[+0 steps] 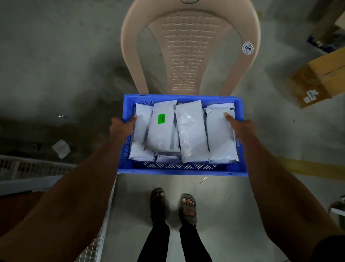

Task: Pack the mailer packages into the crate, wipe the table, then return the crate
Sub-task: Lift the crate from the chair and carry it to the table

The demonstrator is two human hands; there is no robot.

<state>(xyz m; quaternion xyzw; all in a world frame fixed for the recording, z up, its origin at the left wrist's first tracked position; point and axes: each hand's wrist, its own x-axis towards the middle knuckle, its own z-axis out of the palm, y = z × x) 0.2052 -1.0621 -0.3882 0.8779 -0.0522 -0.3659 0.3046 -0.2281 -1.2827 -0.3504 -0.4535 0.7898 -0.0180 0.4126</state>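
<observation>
crate (130,166): rigid, likely light | mailers (192,134): soft, slippery | left hand (122,127) at 9 o'clock, right hand (240,129) at 3 gripped the rims, thumbs inside

Glossy grey plastic mailers (192,131) fill a blue perforated plastic crate (179,169) before a beige woven-textured plastic chair (188,46)

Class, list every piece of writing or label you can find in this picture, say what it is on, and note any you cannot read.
"ISO" on the round sticker on the chair; the smaller digits below it are too blurred to read.
Green label on a mailer package in the blue crate: print too small to read.
White labels on the cardboard box: unreadable.
Emblem at the chair's top edge: cut off.
</observation>
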